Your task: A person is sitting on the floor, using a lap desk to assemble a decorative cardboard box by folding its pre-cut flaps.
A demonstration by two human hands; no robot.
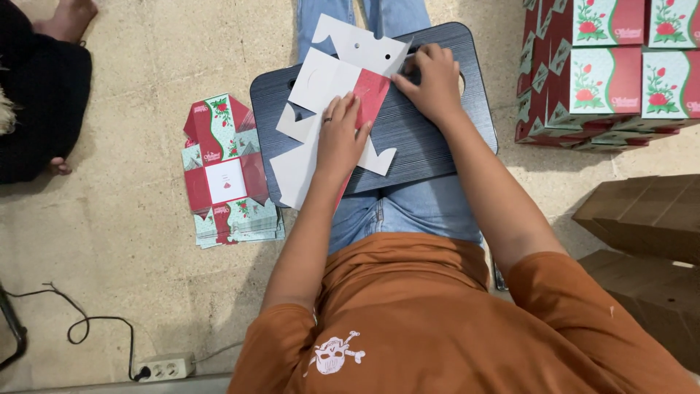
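Observation:
A flat die-cut carton blank (332, 80), white side up with one red flap folded over, lies on a dark lap tray (430, 138) across my knees. My left hand (340, 135) presses flat on the middle of the blank, beside the red flap (372, 93). A ring shows on one of its fingers. My right hand (434, 80) rests on the blank's right edge, with its fingers bent down onto the cardboard near the fold. I cannot tell if it pinches the flap or only presses it.
A stack of flat red-and-green flowered blanks (230, 175) lies on the floor at left. Folded boxes (605, 69) of the same print are piled at top right, brown corrugated cartons (649, 219) at right. A power strip (164, 367) and cable sit bottom left. Another person's foot (69, 18) shows top left.

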